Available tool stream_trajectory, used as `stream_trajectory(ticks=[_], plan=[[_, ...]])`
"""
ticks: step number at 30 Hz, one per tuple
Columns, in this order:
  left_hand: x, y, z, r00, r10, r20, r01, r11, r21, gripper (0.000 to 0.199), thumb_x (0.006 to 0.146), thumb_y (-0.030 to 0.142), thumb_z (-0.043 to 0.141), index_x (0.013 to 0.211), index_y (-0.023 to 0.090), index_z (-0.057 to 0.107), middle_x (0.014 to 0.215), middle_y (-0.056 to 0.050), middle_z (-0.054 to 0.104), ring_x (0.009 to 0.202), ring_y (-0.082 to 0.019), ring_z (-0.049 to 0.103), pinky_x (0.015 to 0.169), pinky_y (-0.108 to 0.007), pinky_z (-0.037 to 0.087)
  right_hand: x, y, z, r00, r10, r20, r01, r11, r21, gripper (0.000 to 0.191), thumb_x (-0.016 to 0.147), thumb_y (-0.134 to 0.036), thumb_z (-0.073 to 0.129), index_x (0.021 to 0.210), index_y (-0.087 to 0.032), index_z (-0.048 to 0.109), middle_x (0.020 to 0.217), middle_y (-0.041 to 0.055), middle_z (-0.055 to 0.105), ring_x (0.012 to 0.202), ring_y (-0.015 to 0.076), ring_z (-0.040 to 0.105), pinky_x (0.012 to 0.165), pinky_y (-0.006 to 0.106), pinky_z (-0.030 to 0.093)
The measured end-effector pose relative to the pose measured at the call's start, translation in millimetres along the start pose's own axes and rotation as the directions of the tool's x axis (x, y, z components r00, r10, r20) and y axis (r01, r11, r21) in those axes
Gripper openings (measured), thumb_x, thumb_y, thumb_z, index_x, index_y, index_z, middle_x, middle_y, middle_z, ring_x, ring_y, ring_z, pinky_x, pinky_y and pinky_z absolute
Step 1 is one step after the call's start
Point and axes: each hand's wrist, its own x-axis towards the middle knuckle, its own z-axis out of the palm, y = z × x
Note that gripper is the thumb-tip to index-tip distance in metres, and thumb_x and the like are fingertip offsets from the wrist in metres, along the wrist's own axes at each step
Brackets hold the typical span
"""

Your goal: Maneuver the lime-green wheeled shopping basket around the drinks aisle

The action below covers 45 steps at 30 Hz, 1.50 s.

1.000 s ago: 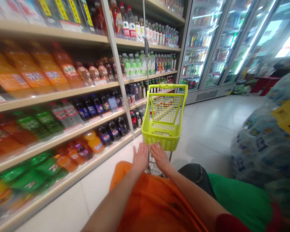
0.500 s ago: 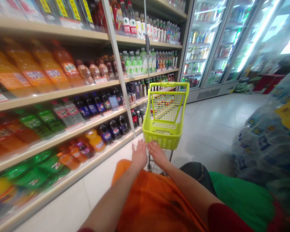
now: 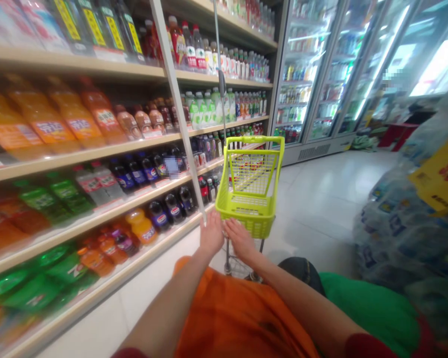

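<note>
A yellow-green shopping cart (image 3: 246, 199) stands in front of me, its basket bare inside. My left hand (image 3: 212, 233) is stretched out flat at the near left corner of the basket, palm down, fingers apart and holding nothing. Beside it, my right hand (image 3: 241, 239) reaches to the basket's near edge, fingers extended and nothing in them. The fingertips of the two hands nearly meet; whether they touch the basket is hard to tell. Below lies an orange garment (image 3: 231, 313) over my lap.
Drink shelves (image 3: 134, 144) run along the left, holding several rows of bottles. Glass-door coolers (image 3: 306, 74) stand at the back. At right are stacked wrapped water packs (image 3: 392, 223) with a yellow sign (image 3: 444, 174). Green cloth (image 3: 362, 308) lies at lower right.
The view has shifted slightly, so the shelves and cart appear a little lower and further left. Both hands remain near the cart's near edge, still outstretched.
</note>
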Motion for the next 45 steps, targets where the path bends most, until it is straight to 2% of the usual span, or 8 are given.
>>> stream_trajectory(ticks=[3,7,14,23,29,38,41,45], plan=[[16.4,4.1,-8.0,0.993,0.118,0.018,-0.117,0.993,-0.012,0.057,0.082,0.017,0.034,0.138,0.012,0.027,0.148,-0.012,0.024,0.136,-0.023,0.019,0.109,-0.051,0.016,10.2,10.1,-19.3,0.992,0.068,-0.103,-0.072,0.997,-0.030,0.043,0.086,-0.008,0.034,0.125,-0.015,0.052,0.129,0.0105,0.052,0.127,0.0211,0.037,0.102,0.040,0.033],[27.7,4.4,-16.7,0.969,0.224,0.101,-0.225,0.974,-0.001,0.056,0.080,0.013,0.033,0.136,0.015,0.032,0.144,-0.011,0.034,0.134,-0.023,0.026,0.107,-0.057,0.014,17.9,37.0,-37.1,0.965,0.243,-0.099,-0.254,0.960,-0.117,0.039,0.088,-0.012,0.037,0.123,-0.018,0.052,0.118,0.0104,0.060,0.110,0.0229,0.052,0.097,0.044,0.035],[15.7,4.4,-12.3,0.968,0.246,0.054,-0.249,0.967,0.061,0.056,0.080,0.011,0.029,0.136,0.015,0.031,0.142,-0.011,0.036,0.133,-0.023,0.028,0.107,-0.056,0.014,-41.5,94.9,-63.7,0.926,0.229,-0.300,-0.296,0.934,-0.201,0.040,0.091,-0.021,0.037,0.130,-0.022,0.046,0.122,0.0103,0.057,0.116,0.0231,0.049,0.098,0.044,0.034],[8.0,14.3,-23.5,0.962,0.261,0.084,-0.266,0.962,0.061,0.057,0.079,0.020,0.038,0.136,0.016,0.033,0.139,-0.012,0.040,0.130,-0.025,0.031,0.104,-0.049,0.025,-45.4,74.5,-37.7,0.926,0.102,-0.364,-0.163,0.977,-0.140,0.053,0.085,-0.009,0.037,0.136,-0.019,0.036,0.131,0.0109,0.050,0.130,0.0227,0.033,0.102,0.047,0.035],[5.0,25.9,-29.5,0.961,0.266,0.076,-0.266,0.964,-0.018,0.060,0.074,0.019,0.042,0.133,0.014,0.036,0.136,-0.013,0.042,0.127,-0.026,0.033,0.102,-0.049,0.027,-50.8,103.2,-41.1,0.939,0.068,-0.337,-0.126,0.980,-0.153,0.050,0.086,-0.011,0.039,0.135,-0.021,0.038,0.127,0.0100,0.053,0.129,0.0224,0.036,0.102,0.048,0.037],[-12.1,47.3,-29.4,0.924,0.378,0.050,-0.369,0.920,-0.131,0.061,0.078,0.026,0.040,0.138,0.015,0.030,0.142,-0.011,0.036,0.131,-0.024,0.028,0.109,-0.049,0.019,-69.5,138.5,-57.2,0.893,0.200,-0.404,-0.258,0.962,-0.094,0.051,0.087,-0.015,0.035,0.136,-0.026,0.037,0.129,0.0082,0.051,0.127,0.0236,0.039,0.100,0.051,0.039],[-8.9,41.4,-22.9,0.928,0.368,0.062,-0.362,0.928,-0.088,0.063,0.080,0.023,0.036,0.141,0.013,0.022,0.149,-0.009,0.022,0.137,-0.023,0.016,0.111,-0.052,0.011,-69.6,127.1,-59.0,0.896,0.198,-0.397,-0.257,0.961,-0.102,0.052,0.087,-0.017,0.035,0.138,-0.027,0.032,0.133,0.0080,0.048,0.127,0.0238,0.038,0.100,0.050,0.040],[-5.2,39.1,-13.1,0.925,0.380,0.016,-0.379,0.924,-0.044,0.060,0.082,0.018,0.031,0.141,0.013,0.019,0.150,-0.008,0.018,0.138,-0.022,0.011,0.111,-0.052,0.010,-57.4,87.6,-45.9,0.935,0.087,-0.345,-0.124,0.988,-0.088,0.055,0.087,-0.014,0.035,0.141,-0.025,0.027,0.135,0.0091,0.046,0.127,0.0228,0.039,0.100,0.047,0.041]])
